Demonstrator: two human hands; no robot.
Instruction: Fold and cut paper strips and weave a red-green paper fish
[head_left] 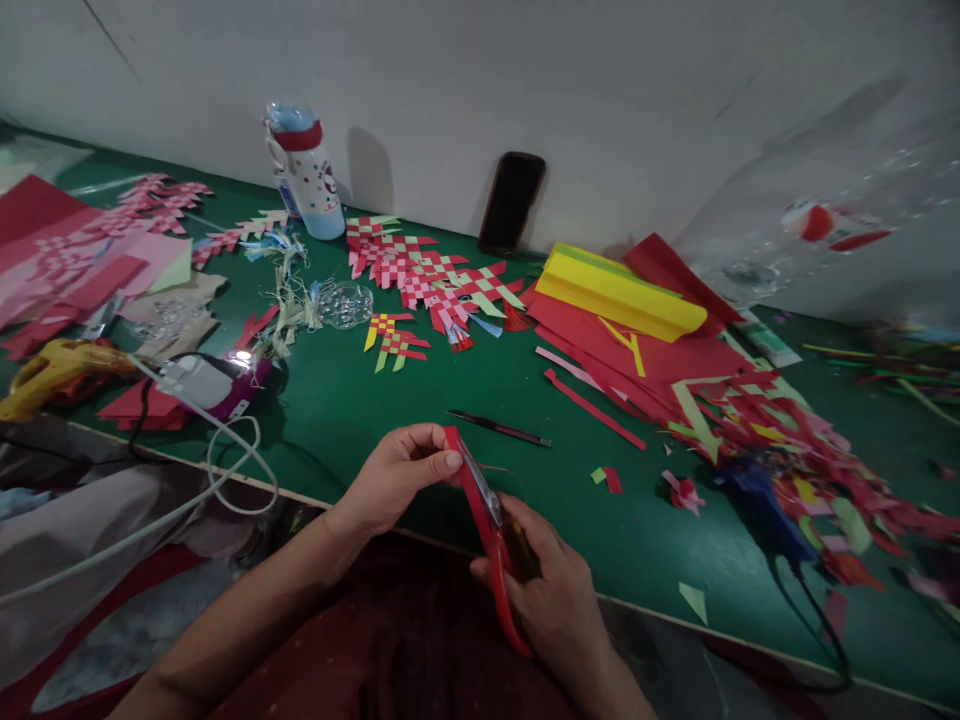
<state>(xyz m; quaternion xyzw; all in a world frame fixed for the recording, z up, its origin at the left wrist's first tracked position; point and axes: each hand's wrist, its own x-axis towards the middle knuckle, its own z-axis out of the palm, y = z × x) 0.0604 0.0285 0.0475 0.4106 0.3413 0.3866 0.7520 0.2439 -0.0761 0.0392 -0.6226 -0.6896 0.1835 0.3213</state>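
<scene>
Between the thumb and fingers of my left hand (405, 475) is pinched the top of a red paper strip (469, 482). My right hand (551, 580) is closed round the red handles of a pair of scissors (505, 600). Their metal blades lie along the strip, pointing up toward my left fingertips. Part of the handles is hidden by my right fingers. Just beyond my hands, a slim black craft knife (501, 428) lies on the green tabletop (337, 400). Small woven paper fish (394, 338) in red, yellow and green lie farther back.
Along the wall stand a water bottle (306, 170) and a phone (512, 200). Yellow paper (622, 290) tops red sheets at right, near paper scraps (825, 480) and a clear plastic bottle (810, 230). At left are a yellow glue gun (67, 372) and a white cable (240, 458).
</scene>
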